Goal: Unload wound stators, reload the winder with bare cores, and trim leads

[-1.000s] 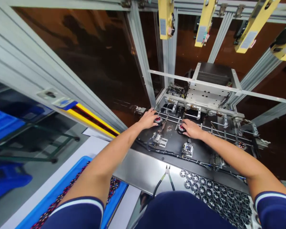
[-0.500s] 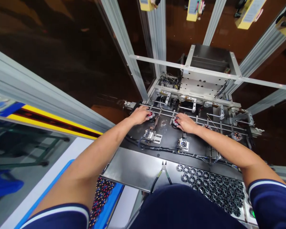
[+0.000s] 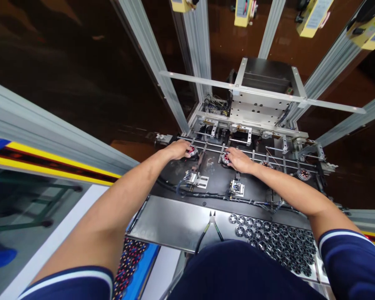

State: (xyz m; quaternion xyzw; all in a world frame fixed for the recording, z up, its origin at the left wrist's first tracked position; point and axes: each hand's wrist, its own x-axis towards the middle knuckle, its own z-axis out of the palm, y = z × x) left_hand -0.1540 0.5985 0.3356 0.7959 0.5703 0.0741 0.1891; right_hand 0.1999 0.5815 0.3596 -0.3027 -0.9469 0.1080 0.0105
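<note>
Red-centred disc (image 3: 192, 150) is pinched at its rim by the left hand (image 3: 179, 149), and second disc (image 3: 225, 158) by the right hand (image 3: 239, 160); pliers (image 3: 212, 218) lie on the desk (image 3: 171, 218)

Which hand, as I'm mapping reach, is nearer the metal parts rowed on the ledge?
Right. The right hand is beyond the metal parts, somewhat left of them; the left hand is beyond too, much farther left.
</note>
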